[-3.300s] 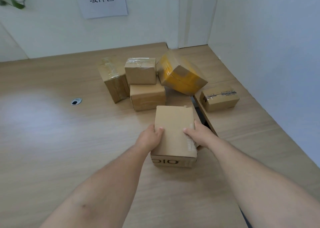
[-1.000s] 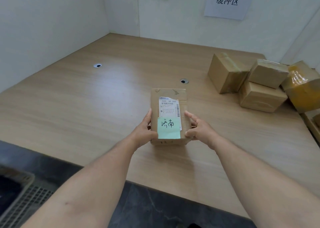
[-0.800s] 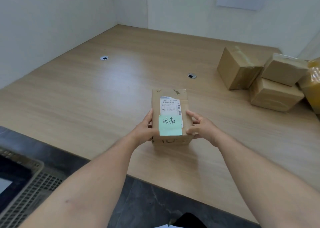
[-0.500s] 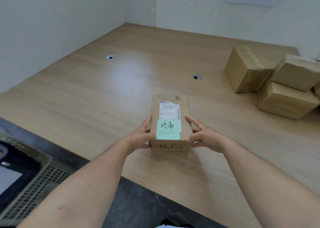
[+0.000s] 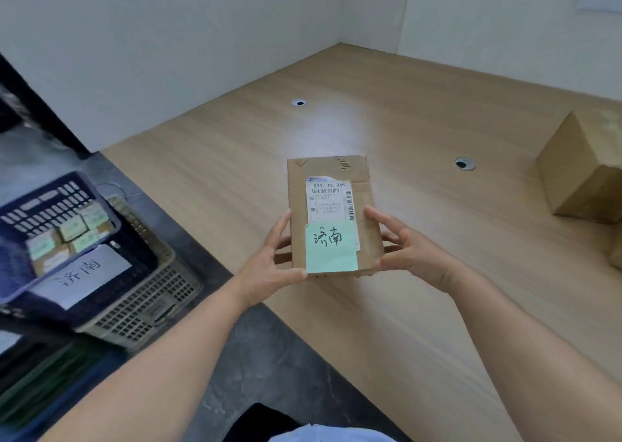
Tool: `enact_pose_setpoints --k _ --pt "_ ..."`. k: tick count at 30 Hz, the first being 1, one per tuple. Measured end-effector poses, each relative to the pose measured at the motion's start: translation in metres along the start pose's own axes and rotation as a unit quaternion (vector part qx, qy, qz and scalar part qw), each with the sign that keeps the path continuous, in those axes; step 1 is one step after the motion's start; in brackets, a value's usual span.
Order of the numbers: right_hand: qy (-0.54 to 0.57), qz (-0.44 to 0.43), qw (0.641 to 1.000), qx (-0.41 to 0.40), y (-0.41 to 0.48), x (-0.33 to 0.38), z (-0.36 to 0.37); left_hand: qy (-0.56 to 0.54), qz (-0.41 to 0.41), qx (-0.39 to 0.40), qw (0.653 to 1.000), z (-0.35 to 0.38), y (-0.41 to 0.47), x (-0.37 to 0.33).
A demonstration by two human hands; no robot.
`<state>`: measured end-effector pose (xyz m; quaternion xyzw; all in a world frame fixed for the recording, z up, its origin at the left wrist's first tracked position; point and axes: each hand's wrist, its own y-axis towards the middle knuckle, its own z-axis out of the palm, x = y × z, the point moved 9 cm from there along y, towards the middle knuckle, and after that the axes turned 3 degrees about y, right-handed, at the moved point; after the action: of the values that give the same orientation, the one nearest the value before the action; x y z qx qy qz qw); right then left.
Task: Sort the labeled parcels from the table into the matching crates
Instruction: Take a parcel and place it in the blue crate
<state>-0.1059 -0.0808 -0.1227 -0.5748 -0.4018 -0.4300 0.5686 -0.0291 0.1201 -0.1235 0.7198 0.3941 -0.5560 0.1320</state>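
The parcel [image 5: 331, 216], a flat brown cardboard box, is held face up between both hands over the near part of the surface [image 5: 387, 105]. The left hand [image 5: 269, 266] grips the parcel's left edge, with its thumb at the near left corner and its fingers curled beneath. The right hand [image 5: 414, 253] grips the right edge in the same way, fingers bent round the side.

A white shipping label [image 5: 330, 199] with barcodes covers the middle of the top face. A green note [image 5: 331, 248] handwritten "济南" overlaps the near end of the label.

To the near left, below the level of the surface, a blue crate [image 5: 47, 204] sits on a grey crate [image 5: 151, 300]. The blue crate contains several small boxes [image 5: 67, 236] with green notes, and its near side carries a white sign [image 5: 80, 276] reading "济南".

On the far right of the surface stands another cardboard box [image 5: 579, 172]. Two round cable holes [image 5: 299, 102] [image 5: 464, 164] are set into the surface, well apart.
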Motion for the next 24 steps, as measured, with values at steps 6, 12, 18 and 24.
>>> enact_pose_setpoints --k 6,12,18,24 --pt "-0.043 -0.030 0.996 0.071 0.031 0.024 0.065 0.021 -0.009 -0.090 0.996 -0.058 -0.049 0.016" --pt "-0.057 -0.029 0.989 0.136 0.075 0.040 0.146 0.024 -0.018 -0.140 0.990 -0.128 -0.085 0.053" --pt "-0.073 -0.017 0.982 0.175 0.126 0.060 0.242 -0.002 -0.024 -0.184 0.983 -0.214 -0.120 0.093" --pt "-0.098 -0.018 0.973 0.210 0.182 0.082 0.344 -0.018 -0.030 -0.231 0.972 -0.303 -0.152 0.143"
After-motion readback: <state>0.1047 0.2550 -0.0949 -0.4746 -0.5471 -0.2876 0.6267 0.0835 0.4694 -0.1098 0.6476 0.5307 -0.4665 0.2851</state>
